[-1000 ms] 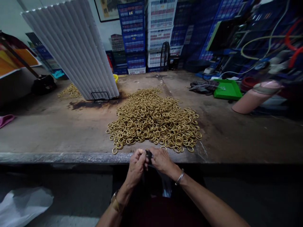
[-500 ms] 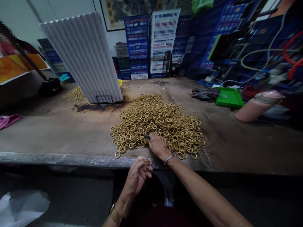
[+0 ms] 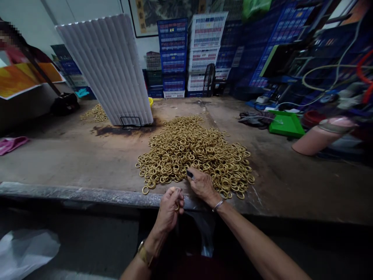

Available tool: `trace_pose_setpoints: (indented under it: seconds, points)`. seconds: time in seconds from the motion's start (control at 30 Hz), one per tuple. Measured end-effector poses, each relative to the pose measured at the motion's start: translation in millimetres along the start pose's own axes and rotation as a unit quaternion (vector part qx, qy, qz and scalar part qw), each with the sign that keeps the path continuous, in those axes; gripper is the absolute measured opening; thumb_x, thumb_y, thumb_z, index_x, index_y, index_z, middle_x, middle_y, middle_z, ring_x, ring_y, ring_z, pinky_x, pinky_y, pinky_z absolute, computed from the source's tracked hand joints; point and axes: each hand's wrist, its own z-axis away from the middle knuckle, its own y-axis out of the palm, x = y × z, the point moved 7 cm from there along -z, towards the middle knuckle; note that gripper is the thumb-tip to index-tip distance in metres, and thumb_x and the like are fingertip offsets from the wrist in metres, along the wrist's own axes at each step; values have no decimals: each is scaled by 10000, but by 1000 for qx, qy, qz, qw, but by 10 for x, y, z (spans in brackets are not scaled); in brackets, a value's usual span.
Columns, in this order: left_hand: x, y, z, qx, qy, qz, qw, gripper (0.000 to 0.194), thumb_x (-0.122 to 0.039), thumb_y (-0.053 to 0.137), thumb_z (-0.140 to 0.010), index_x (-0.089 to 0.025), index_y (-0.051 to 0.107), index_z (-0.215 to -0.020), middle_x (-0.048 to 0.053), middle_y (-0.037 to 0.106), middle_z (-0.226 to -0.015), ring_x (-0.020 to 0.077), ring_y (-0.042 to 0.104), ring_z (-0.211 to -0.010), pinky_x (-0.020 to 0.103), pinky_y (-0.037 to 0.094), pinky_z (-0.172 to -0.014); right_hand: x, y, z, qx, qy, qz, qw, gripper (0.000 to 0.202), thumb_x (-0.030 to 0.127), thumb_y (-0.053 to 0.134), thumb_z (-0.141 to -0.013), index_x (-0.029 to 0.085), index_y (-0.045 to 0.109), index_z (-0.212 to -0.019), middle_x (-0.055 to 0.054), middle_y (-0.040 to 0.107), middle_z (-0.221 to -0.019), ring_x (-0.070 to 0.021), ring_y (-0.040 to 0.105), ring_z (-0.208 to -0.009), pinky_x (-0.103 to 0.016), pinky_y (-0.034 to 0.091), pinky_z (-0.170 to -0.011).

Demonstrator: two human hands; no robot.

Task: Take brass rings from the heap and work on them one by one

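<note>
A wide heap of brass-coloured rings (image 3: 192,147) lies on the worktable (image 3: 72,163) in front of me. My left hand (image 3: 169,210) is closed just past the table's front edge, and a single ring (image 3: 177,207) shows between its fingers. At the near side of the heap, my right hand (image 3: 203,187) is curled around a small, dark, flat piece (image 3: 190,174) that sticks out by the thumb. Its exact kind is unclear. Rings lie right beside and behind that hand; whether its fingers touch any is hidden.
A tall ribbed grey panel (image 3: 107,70) stands on a wire stand (image 3: 130,122), with a smaller ring pile (image 3: 94,114) behind it. To the right are a green tray (image 3: 285,123) and a pink bottle (image 3: 320,136). Stacked crates (image 3: 174,58) line the back; a pink cloth (image 3: 13,145) lies left.
My right hand has drawn back slightly to the right and nearer me, the dark piece turning with it. My left fingers have closed more around the ring. The view has shifted a little.
</note>
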Motion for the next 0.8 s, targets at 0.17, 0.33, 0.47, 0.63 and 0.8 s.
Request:
trace_pose_setpoints:
  seconds: [0.17,0.33,0.47,0.63,0.8]
  points:
    - [-21,71,-76,-7,42,-142,989,387,-466,591,-688,-173,499,-924,-66,455,-545,41,361,-378,146,261,-343,45,4,227,-16,-32,-136,990,164,240,464,-805,191,599,-886,-43,640,-836,-145,576,-755,-223,394,-677]
    - [-47,133,-58,7,67,-197,978,298,-446,564,-715,-155,501,-708,-76,386,-495,30,281,-366,155,218,-351,105,-25,351,-4,3,-250,968,156,255,464,-797,181,598,-769,-30,618,-730,-128,537,-663,-220,401,-621]
    - [-120,158,-3,-6,131,-229,965,227,-377,557,-740,-150,559,-723,-53,452,-539,49,355,-429,168,295,-424,18,17,373,14,113,-356,928,175,277,470,-769,161,580,-697,-5,575,-647,-107,502,-612,-205,392,-579]
    - [-139,222,41,2,196,-235,952,184,-332,544,-758,-163,608,-792,6,580,-701,118,517,-639,213,408,-616,-28,211,486,122,238,-521,810,253,418,478,-730,171,486,-676,51,489,-542,-36,325,-362,-166,254,-346]
    - [-59,245,43,16,160,-239,957,224,-369,543,-755,-151,592,-779,-3,543,-634,95,469,-538,192,369,-512,-68,238,582,134,273,-579,756,288,463,492,-697,179,444,-706,50,525,-561,-18,289,-309,-151,177,-296]
